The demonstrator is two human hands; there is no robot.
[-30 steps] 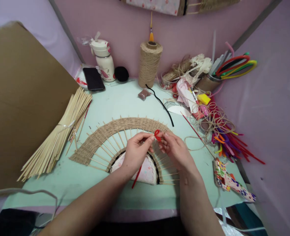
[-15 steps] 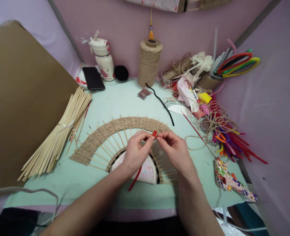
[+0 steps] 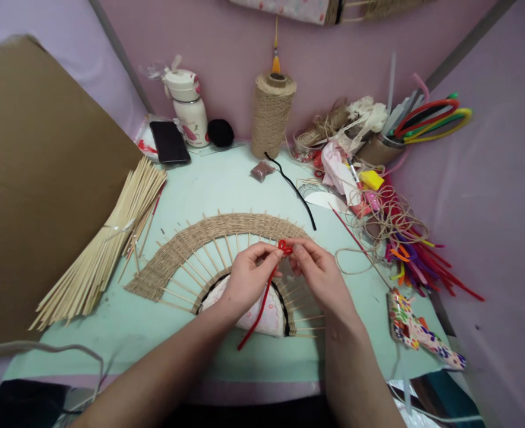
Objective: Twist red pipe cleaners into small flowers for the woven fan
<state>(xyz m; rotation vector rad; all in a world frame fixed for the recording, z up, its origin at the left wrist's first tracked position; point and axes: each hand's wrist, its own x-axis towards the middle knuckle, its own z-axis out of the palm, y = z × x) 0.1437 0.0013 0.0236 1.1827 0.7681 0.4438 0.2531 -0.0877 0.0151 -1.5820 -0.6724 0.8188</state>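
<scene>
The fingers of the left hand (image 3: 250,276) are clamping together on the fuzzy red strip (image 3: 261,314), right at the base of its small loops, and the fingers of the right hand (image 3: 319,272) are closing on the loops from the other side. The strip is hovering above the woven fan (image 3: 227,224), its loose tail trailing down over the pale patterned half-round panel (image 3: 266,312) toward the near edge of the desk (image 3: 213,184). The fan itself is lying midway between the left and right edges. What's counting here, I'd judge, is the left pinch: good handling is keeping it firm and low, right where the loops are crossing, while the right fingertips are doing the fine bending. Small, gentle turns are likely suiting this strip best, since hard squeezing is risking flattened loops or a kink. Matching the loops in size is probably helping too, as is leaving that tail hanging free, well off the fan's thin sticks. Over toward the far edge, a black strip (image 3: 296,190) is lying apart from both hands.
</scene>
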